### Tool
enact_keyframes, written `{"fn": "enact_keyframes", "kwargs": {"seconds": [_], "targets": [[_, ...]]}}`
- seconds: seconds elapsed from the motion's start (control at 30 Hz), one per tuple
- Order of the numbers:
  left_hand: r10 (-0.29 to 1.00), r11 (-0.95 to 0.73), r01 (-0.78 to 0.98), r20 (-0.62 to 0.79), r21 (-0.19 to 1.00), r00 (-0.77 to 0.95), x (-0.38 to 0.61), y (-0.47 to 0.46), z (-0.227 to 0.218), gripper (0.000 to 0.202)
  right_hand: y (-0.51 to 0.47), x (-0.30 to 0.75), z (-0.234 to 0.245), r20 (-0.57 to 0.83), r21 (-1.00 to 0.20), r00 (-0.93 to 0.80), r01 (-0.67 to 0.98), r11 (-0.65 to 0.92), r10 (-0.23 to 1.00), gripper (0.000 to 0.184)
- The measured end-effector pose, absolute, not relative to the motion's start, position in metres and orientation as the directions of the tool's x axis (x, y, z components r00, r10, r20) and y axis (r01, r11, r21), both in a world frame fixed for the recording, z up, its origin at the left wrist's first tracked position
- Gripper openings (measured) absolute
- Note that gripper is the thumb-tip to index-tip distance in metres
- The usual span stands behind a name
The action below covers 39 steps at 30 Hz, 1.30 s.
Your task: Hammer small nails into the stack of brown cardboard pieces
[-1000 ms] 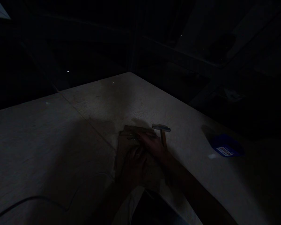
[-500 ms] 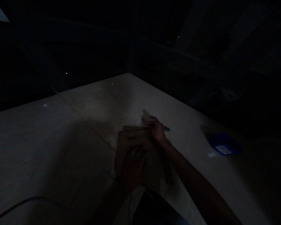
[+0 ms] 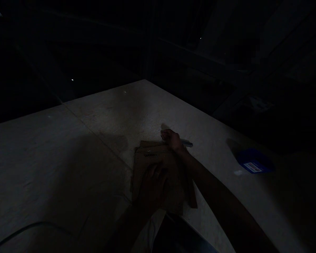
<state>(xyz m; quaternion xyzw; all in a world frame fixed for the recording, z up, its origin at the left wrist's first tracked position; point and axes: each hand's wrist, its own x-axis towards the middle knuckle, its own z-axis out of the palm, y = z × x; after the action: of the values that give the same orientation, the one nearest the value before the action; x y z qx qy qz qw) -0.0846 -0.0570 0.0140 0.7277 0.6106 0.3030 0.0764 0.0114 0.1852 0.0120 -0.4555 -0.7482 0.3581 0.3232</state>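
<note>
In the dim head view a small stack of brown cardboard pieces (image 3: 142, 165) lies on the pale table, with dark print near its far edge. My left hand (image 3: 153, 182) rests on top of it, fingers spread and a ring on one of them. Near the stack's far right corner is my right hand (image 3: 173, 140), its fingers curled together. Whether they hold anything is too dark to make out. A grey, narrow bar-like object (image 3: 187, 143) shows just right of that hand; I cannot tell if the hand touches it.
A blue container (image 3: 255, 161) with a white label stands at the right of the table (image 3: 107, 116). A dark cable (image 3: 34, 225) runs along the lower left. Close to me at the bottom is a dark, flat surface (image 3: 179, 235). The table's far corner faces a dark frame.
My right hand's fingers, more stretched out before, are now curled in. My left hand stays on the cardboard. The whole view has shifted slightly.
</note>
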Motion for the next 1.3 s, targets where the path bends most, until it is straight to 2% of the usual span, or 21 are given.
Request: {"fn": "enact_keyframes", "kwargs": {"seconds": [0.37, 0.43, 0.5, 0.63, 0.7, 0.8, 0.93, 1.3], "targets": [[0.935, -0.234, 0.848, 0.349, 0.475, 0.062, -0.082, -0.055, 0.017, 0.035, 0.158, 0.024, 0.04, 0.277, -0.825, -0.304, 0.411, 0.388, 0.911, 0.027], [0.937, -0.237, 0.846, 0.343, 0.478, 0.068, -0.082, -0.055, 0.017, 0.035, 0.146, 0.026, 0.047, 0.275, -0.827, -0.328, 0.399, 0.396, 0.904, 0.026], [0.937, -0.238, 0.847, 0.341, 0.476, 0.072, -0.083, -0.055, 0.018, 0.036, 0.131, 0.027, 0.054, 0.257, -0.815, -0.422, 0.388, 0.43, 0.87, 0.028], [0.938, -0.241, 0.844, 0.337, 0.479, 0.077, -0.083, -0.053, 0.022, 0.036, 0.102, 0.021, 0.064, 0.187, -0.706, -0.706, 0.387, 0.593, 0.684, 0.048], [0.936, -0.258, 0.838, 0.341, 0.481, 0.092, -0.084, -0.053, 0.022, 0.035, 0.093, 0.016, 0.066, 0.15, -0.63, -0.765, 0.414, 0.657, 0.626, 0.052], [0.934, -0.258, 0.834, 0.348, 0.487, 0.086, -0.084, -0.053, 0.021, 0.034, 0.086, 0.009, 0.067, 0.134, -0.526, -0.777, 0.47, 0.709, 0.615, 0.05], [0.928, -0.259, 0.832, 0.365, 0.49, 0.074, -0.084, -0.054, 0.019, 0.035, 0.084, 0.004, 0.066, 0.126, -0.437, -0.767, 0.527, 0.729, 0.629, 0.057], [0.938, -0.247, 0.828, 0.338, 0.504, 0.074, -0.083, -0.053, 0.021, 0.036, 0.087, 0.012, 0.064, 0.096, -0.341, -0.829, 0.492, 0.801, 0.55, 0.057]]}}
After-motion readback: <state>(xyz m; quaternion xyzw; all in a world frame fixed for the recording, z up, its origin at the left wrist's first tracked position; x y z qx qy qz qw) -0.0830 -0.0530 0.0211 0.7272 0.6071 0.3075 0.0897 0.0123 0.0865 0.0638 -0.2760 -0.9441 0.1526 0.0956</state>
